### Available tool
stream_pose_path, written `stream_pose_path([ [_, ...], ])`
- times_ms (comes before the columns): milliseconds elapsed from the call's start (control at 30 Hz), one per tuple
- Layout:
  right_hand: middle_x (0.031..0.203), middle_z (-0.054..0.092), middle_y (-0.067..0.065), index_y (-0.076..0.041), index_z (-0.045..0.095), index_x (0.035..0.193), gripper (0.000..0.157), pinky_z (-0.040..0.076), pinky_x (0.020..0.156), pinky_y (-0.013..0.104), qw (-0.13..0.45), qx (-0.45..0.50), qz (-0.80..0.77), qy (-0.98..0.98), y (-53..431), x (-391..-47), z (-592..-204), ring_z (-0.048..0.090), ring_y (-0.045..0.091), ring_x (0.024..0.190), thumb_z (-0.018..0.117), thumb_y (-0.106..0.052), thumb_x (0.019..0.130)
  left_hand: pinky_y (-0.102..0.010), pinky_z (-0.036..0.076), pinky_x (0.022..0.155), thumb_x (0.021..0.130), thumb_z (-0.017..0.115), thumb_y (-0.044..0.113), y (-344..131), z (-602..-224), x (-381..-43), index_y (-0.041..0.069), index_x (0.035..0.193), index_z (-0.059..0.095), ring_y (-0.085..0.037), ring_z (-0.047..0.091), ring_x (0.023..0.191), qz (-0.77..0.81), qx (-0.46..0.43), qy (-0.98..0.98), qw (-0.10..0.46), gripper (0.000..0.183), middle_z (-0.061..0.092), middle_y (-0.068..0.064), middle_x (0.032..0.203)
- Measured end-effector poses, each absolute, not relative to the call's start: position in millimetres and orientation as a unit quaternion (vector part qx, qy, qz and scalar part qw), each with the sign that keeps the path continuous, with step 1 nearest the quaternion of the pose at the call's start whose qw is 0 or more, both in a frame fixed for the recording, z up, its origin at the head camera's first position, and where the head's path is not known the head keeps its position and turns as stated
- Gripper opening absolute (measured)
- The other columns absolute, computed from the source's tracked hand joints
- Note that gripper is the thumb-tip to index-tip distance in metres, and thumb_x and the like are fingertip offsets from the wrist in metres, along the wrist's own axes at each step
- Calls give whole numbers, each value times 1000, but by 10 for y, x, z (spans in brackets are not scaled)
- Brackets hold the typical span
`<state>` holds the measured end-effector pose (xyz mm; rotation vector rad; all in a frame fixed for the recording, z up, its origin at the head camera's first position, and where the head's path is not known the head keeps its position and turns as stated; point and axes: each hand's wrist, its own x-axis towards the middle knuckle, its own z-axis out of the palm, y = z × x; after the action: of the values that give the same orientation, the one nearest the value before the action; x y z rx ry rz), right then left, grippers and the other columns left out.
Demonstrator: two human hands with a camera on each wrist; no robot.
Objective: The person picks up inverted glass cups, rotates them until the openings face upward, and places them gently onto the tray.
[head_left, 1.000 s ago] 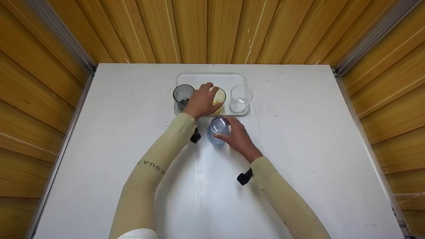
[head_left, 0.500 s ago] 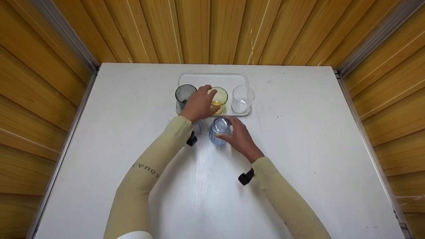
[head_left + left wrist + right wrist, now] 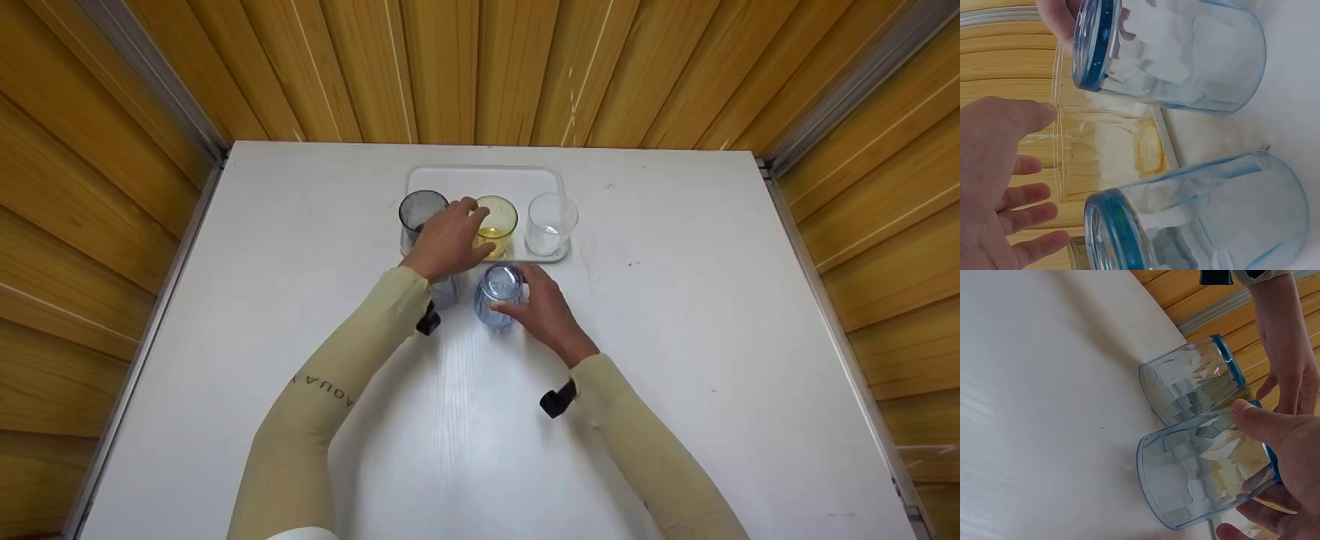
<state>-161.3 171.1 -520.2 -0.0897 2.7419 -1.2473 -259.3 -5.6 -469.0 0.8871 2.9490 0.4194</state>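
Observation:
My right hand curls its thumb and fingers round an upside-down blue drinking glass, which stands on the table just in front of the tray. Beside it, a second upside-down blue glass is partly covered by my left hand in the head view. My left hand hovers between the grey glass and the yellow glass, fingers apart and relaxed. In the left wrist view its thumb lies close to the yellow glass's rim; whether they touch I cannot tell. Nothing sits in its grasp.
A white tray at the back bears the grey and yellow glasses and a clear glass, all upright. Beneath is a white table. Wood-patterned panels rise behind and along both sides.
My left hand has drifted slightly left and back towards me, uncovering more of the yellow glass and of the second blue glass. My right hand keeps its hold on the blue glass.

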Motion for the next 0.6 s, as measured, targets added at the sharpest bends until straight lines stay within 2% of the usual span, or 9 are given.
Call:
stream_pose_path([
  [200,140,50,8,-13,42,141,72,38,112,41,72,-24,-413,907,1716,-1618,-5207,48,23,131,79,-29,81,-43,50,96,92,62,42,-76,-4666,-2563,8,138,48,-26,57,111,131,286,949,28,60,55,-13,127],
  [400,139,50,7,-13,43,140,72,39,112,41,73,-24,-413,907,1720,-1624,-5216,48,23,131,79,-29,80,-43,51,95,91,63,42,-109,-4651,-2519,8,135,50,-26,57,108,131,279,950,42,57,56,-12,124],
  [600,138,50,4,-15,43,139,70,38,112,40,68,-30,-411,909,1721,-1629,-5213,48,22,131,79,-29,80,-43,52,88,91,63,42,-150,-4673,-2484,8,130,53,-25,57,103,119,288,950,32,53,57,-12,120],
])
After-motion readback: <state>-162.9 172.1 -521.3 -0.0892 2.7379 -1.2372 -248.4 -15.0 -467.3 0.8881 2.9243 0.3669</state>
